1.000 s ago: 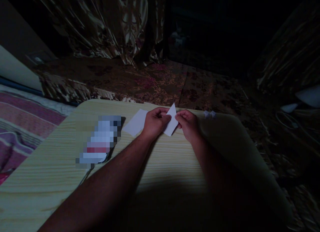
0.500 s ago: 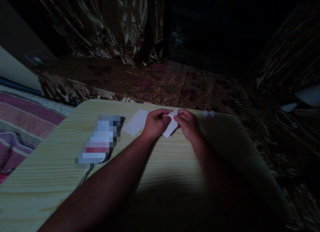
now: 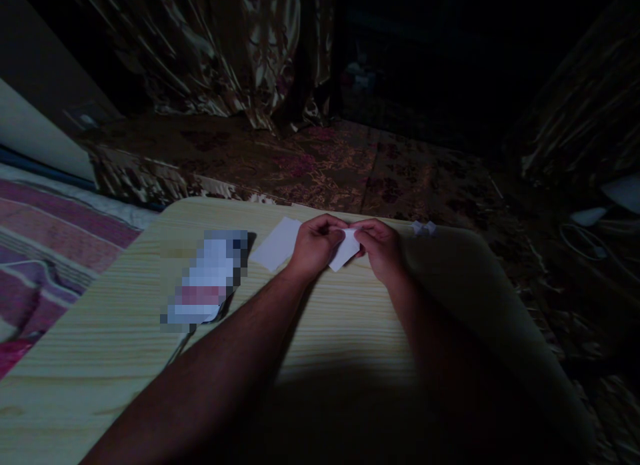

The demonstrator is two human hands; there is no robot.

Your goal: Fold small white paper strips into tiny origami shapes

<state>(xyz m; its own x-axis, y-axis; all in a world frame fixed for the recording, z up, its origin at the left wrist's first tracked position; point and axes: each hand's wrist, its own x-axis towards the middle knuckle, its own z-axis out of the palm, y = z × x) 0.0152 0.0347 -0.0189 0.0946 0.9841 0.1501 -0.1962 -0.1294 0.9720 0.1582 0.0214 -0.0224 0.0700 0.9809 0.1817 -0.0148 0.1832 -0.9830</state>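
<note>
A small white piece of paper [image 3: 345,250] is pinched between both my hands, just above the far part of the table. My left hand [image 3: 315,246] is closed on its left side, thumb on top. From the right, my right hand [image 3: 379,246] grips the upper edge between thumb and fingers. The paper's top edge looks folded over; the fingers partly cover it. Flat on the table, beside my left hand, lie white sheets of paper [image 3: 276,243]; how many I cannot tell. Two small folded white paper pieces [image 3: 423,228] sit at the far edge, right of my right hand.
A pixelated, phone-like object [image 3: 207,275] with a cable lies on the left of the wooden table [image 3: 345,331]. A striped bedspread [image 3: 45,231] is at the left. Beyond the far edge are a patterned cloth surface [image 3: 300,161] and curtains [image 3: 260,51]. A white cable [image 3: 583,241] lies at right.
The paper's upper corner, which stuck up between my hands, no longer shows; the top edge now looks folded down. My fingertips have come closer together. The view has shifted slightly.
</note>
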